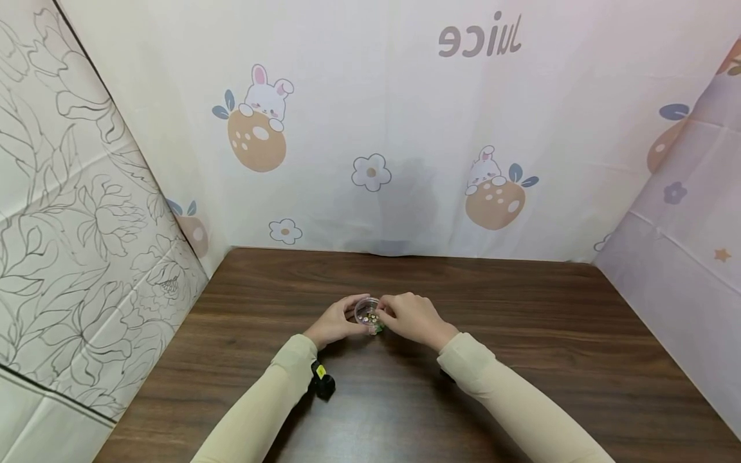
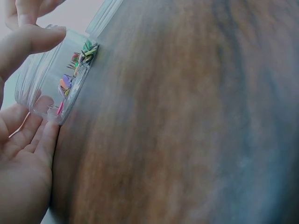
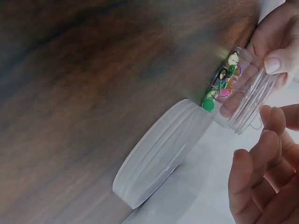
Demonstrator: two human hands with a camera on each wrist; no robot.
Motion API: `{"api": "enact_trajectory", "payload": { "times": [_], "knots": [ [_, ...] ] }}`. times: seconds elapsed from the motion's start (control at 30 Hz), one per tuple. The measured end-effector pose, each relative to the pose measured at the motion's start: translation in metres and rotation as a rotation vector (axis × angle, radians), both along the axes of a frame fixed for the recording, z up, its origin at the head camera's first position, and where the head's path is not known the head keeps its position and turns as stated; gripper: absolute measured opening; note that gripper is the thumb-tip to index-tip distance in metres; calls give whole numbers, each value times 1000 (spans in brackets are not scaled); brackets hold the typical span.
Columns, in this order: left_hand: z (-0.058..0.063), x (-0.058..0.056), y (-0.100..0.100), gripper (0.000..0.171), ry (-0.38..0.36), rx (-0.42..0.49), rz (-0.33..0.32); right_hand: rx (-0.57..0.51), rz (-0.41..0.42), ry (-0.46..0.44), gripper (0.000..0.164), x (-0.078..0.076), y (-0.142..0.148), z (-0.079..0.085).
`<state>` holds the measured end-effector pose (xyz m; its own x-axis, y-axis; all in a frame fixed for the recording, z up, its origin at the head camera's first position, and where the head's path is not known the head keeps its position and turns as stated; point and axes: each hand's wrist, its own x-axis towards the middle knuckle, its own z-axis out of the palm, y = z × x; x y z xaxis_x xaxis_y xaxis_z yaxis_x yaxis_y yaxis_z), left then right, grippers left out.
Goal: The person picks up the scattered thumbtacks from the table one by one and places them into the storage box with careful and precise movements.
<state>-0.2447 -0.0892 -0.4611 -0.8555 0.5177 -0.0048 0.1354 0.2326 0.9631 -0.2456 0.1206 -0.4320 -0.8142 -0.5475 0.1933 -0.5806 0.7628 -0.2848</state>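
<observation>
My left hand (image 1: 339, 321) grips a small clear plastic jar (image 2: 39, 88) by its side, thumb at the rim and fingers round the far wall. Inside lie several coloured thumbtacks (image 3: 224, 92), green, pink, yellow and black among them. My right hand (image 1: 412, 316) is at the jar's open mouth, thumb and finger pinched together. At these fingertips shows a small thin thing with a curved pale edge (image 3: 256, 124); I cannot tell its kind. Close beside the jar rests a clear round ridged piece like a screw lid (image 3: 161, 154), hidden behind my right hand in the head view.
The dark wooden table (image 1: 521, 302) spreads out around both hands. A printed cloth (image 1: 330, 128) with rabbits and fruit hangs along its back edge, and more cloth lines both sides. A black device with a yellow mark (image 1: 323, 381) sits at the left wrist.
</observation>
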Motion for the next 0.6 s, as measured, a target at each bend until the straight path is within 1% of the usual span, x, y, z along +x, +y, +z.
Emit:
{"api": "enact_trajectory", "payload": {
  "times": [0.07,0.27,0.33,0.47,0.6],
  "knots": [
    [-3,-2,0,74,5,-2,-8,-9,-6,9,16,1,2,0],
    [-24,-15,0,79,2,17,1,-30,-30,45,15,1,8,-1],
    [-29,-18,0,80,2,20,13,-29,-34,43,15,1,9,-2],
    [-32,-19,0,82,5,27,34,-35,-41,33,15,2,11,-3],
    [-33,-17,-2,84,-10,68,57,-53,-41,26,16,5,13,-3]
  ]
}}
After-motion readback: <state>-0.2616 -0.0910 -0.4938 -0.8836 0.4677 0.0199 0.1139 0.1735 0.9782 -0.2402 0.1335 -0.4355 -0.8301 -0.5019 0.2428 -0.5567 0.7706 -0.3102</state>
